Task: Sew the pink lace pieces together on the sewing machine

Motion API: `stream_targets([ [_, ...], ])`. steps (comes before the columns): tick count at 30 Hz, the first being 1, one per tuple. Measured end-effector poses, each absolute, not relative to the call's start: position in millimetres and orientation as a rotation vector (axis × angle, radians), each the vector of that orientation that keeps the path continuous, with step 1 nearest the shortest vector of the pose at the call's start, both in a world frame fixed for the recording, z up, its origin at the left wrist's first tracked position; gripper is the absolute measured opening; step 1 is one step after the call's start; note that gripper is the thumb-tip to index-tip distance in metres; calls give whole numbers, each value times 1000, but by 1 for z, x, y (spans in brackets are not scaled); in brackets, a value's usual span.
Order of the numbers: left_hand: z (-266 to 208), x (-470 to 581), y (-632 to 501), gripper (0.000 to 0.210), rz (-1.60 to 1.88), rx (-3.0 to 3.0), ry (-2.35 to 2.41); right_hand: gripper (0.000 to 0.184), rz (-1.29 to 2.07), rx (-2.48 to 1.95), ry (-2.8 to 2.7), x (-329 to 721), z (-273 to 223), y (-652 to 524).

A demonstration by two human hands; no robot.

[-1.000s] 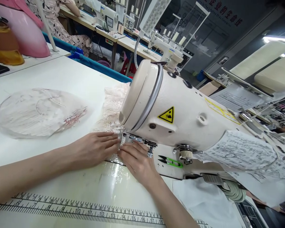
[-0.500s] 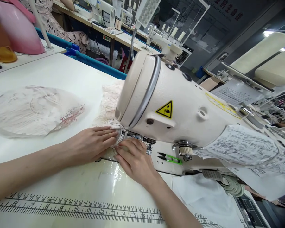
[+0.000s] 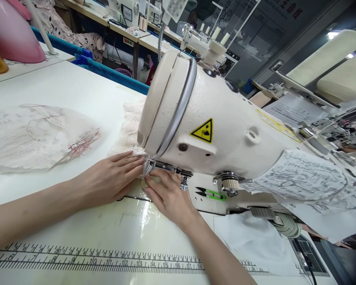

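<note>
Left hand (image 3: 115, 175) flat, fingers nearly straight, fingertips by one narrow white lace strip (image 3: 148, 168) under the head of one cream metal sewing machine (image 3: 225, 118); right hand (image 3: 172, 197) fingers bent at the strip, can't tell if pinching. One green-handled thread snips (image 3: 211, 194) below machine's arm. Left of machine: one pale-pink gathered fabric (image 3: 131, 124), one oval sheer white fabric (image 3: 41, 136). Glossy white tabletop (image 3: 106, 225), printed ruler scale (image 3: 121, 263) in front of machine. Workshop behind it, at least three more sewing machines (image 3: 195, 41).
</note>
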State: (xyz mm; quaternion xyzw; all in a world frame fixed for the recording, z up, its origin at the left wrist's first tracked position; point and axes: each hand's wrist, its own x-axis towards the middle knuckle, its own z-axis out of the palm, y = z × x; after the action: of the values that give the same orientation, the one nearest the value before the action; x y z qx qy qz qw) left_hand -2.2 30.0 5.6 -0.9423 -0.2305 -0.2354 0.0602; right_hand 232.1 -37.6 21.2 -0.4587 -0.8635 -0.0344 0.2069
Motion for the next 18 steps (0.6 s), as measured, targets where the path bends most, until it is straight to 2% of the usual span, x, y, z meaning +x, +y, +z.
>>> stream_targets([
  [18, 18, -3, 30, 46, -652, -2718, -523, 39, -172, -1564, -2412, 235, 21, -40],
])
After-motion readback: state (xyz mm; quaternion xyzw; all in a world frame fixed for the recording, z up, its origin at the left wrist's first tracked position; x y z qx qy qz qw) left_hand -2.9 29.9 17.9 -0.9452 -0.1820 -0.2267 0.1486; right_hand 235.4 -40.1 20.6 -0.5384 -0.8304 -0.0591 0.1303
